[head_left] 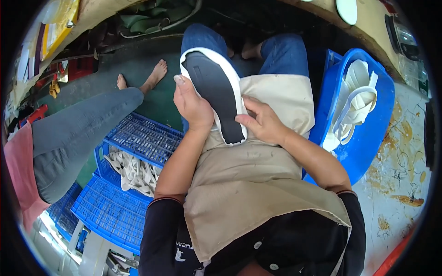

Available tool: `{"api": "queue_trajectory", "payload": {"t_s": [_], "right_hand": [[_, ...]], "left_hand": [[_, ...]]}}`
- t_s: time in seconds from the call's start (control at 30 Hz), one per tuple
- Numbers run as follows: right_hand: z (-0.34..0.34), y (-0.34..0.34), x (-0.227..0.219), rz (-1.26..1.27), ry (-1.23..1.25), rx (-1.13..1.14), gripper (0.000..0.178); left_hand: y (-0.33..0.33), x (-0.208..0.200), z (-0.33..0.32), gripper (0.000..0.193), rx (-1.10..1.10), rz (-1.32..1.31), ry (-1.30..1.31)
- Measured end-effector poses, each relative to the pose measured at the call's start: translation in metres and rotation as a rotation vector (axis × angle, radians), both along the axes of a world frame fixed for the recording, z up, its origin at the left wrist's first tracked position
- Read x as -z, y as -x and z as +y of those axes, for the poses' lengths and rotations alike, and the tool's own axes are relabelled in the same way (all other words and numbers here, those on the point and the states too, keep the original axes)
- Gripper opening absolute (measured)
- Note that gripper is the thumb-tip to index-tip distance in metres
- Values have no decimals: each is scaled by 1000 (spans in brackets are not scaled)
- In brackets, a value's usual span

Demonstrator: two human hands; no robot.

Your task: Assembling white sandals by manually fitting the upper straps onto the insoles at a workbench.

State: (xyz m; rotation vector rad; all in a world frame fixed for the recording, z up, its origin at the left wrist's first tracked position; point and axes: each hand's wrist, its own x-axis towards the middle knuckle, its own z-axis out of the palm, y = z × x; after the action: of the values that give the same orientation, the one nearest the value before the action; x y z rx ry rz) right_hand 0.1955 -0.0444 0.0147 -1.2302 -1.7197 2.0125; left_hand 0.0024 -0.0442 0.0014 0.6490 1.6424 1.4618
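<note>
Over my lap I hold a shoe [212, 89] with its flat black underside facing up and a white rim folded round the edge. My left hand [192, 103] is closed on its left side, the thumb up along the white rim. On the right side, near the narrower end closest to me, my right hand [263, 120] grips the edge, with the thumb by the black face. Most fingers of both hands are hidden beneath the shoe. A beige apron [276, 99] covers my lap under it.
At my right stands a blue tub [357, 154] with white strappy shoe uppers [359, 99] inside. Blue plastic crates [113, 204] are stacked at my left, with white strappy pieces [132, 172] in one. Another person's leg [85, 124] reaches in at the left. A worktable edge [317, 11] runs across the far side.
</note>
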Motion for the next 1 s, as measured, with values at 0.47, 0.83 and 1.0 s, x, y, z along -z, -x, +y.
{"api": "queue_trajectory", "payload": {"t_s": [0.47,0.83,1.0], "right_hand": [[99,19,-105,123,-874,-360,50],[99,5,-81,182,-914,-354,43],[81,2,-27,266,-863,22,43]], "left_hand": [[-11,-65,-18,39,296,-81,-274],[29,-102,10,31,649,381,-447],[55,-117,10,13,416,381,-77]]}}
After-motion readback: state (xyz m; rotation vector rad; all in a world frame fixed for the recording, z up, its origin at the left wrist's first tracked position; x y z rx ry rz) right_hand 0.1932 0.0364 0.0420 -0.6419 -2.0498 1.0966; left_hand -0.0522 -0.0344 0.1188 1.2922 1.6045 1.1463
